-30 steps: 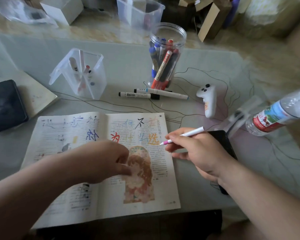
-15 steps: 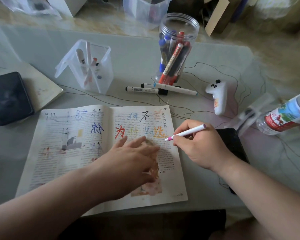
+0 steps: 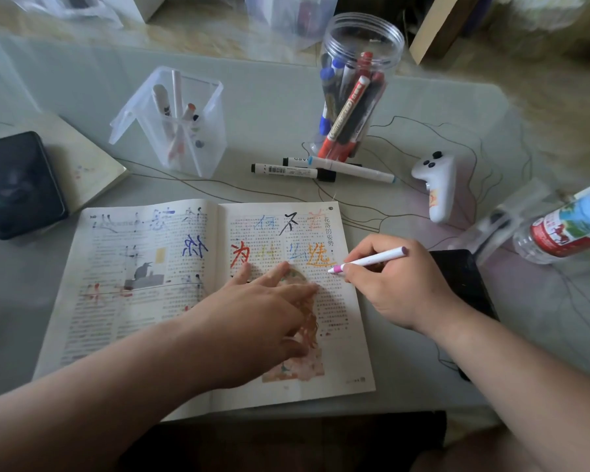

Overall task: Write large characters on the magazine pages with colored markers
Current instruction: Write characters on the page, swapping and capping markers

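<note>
Left hand (image 3: 263, 315) lies flat, fingers spread, on the right page of the open magazine (image 3: 116, 318). Right hand (image 3: 402, 287) pinches a white marker (image 3: 375, 259), its pink tip at that page beside an orange character (image 3: 317, 257). Black 不 (image 3: 292, 222) and red 为 (image 3: 240, 255) sit above. The magazine lies on a pale green bench (image 3: 269, 107).

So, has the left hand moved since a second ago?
Yes. The left hand has uncurled and slid right across the magazine: then beside the illustration, it now lies flat over its top.
</note>
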`<action>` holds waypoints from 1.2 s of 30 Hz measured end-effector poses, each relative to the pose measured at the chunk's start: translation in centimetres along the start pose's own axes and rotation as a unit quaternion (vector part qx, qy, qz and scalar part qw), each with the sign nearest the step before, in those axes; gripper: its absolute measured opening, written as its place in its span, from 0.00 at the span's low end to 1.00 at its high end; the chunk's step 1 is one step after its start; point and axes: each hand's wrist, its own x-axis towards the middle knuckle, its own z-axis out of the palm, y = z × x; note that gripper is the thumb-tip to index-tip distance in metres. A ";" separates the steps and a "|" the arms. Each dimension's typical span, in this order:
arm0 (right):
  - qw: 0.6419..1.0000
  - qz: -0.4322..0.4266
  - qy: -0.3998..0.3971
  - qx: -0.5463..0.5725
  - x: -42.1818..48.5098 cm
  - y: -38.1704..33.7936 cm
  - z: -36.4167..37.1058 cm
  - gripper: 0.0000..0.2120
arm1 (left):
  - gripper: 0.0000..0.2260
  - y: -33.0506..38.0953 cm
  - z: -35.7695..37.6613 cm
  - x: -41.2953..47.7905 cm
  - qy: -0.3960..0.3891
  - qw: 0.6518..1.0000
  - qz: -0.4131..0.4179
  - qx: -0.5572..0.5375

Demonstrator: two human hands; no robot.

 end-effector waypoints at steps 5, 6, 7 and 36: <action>0.999 0.004 -0.034 0.006 0.0 -0.3 -0.2 0.07 | 0.11 0.2 -0.2 -0.2 -0.004 1.000 -0.004 -0.008; 0.999 0.002 -0.030 0.014 0.0 -0.3 -0.3 0.07 | 0.11 0.2 -0.3 -0.2 -0.005 1.000 -0.004 -0.008; 1.000 0.000 -0.023 0.022 0.1 -0.2 -0.4 0.07 | 0.11 0.2 -0.3 -0.2 -0.006 1.000 -0.004 -0.008; 0.998 -0.011 -0.057 0.002 0.5 0.0 -1.0 0.09 | 0.12 0.3 -0.4 -0.3 -0.006 1.000 -0.007 -0.001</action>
